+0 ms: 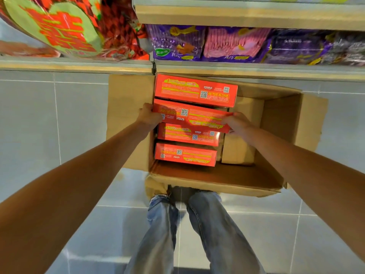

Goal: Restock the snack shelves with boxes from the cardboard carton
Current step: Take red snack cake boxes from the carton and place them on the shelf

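An open cardboard carton stands on the floor below the shelves. Several red snack boxes stand in a row along its left side. I hold the second red box from the far end, raised and tilted above the others. My left hand grips its left end and my right hand grips its right end. Another red box sits behind it, and two more lie in front, nearer to me. The carton's right half shows a brown inner package.
The shelf edge runs right above the carton's far side. Purple and pink snack bags fill the shelf at right, red and green packages at left. My legs in jeans stand at the carton's near side on grey tiles.
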A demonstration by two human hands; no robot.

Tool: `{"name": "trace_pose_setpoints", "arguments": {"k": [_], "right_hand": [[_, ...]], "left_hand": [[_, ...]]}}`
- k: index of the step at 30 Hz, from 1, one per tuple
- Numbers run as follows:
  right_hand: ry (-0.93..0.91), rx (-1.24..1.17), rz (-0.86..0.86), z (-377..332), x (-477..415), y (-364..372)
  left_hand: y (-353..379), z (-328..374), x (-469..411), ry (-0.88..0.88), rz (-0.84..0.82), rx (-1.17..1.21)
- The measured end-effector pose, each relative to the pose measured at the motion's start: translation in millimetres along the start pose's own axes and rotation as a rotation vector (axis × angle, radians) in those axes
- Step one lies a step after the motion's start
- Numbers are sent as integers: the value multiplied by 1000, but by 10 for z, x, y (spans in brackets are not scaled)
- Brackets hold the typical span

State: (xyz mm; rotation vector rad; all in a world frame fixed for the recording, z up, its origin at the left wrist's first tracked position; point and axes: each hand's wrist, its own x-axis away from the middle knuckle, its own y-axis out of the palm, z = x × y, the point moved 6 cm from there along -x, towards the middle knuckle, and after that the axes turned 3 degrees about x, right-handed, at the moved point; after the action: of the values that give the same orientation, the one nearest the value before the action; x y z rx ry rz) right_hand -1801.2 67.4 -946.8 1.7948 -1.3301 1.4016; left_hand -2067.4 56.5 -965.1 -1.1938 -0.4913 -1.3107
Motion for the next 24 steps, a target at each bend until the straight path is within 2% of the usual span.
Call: {"name": "trace_pose_setpoints", "arguments": {"k": [11,14,20,24], "right_hand": [[-71,36,48,-195,609,-275],[-114,44,50,-333,878,-385],[-228,278,60,-780,1643,-563],[-340,267,33,-1052,2324,-665]], "left_hand": [[-212,480,667,61,-11,41],[-278,643,914,129,-46,59],[-592,1097,1590,260,-77,64],[-867,1271,1755,372,-116,28]]}}
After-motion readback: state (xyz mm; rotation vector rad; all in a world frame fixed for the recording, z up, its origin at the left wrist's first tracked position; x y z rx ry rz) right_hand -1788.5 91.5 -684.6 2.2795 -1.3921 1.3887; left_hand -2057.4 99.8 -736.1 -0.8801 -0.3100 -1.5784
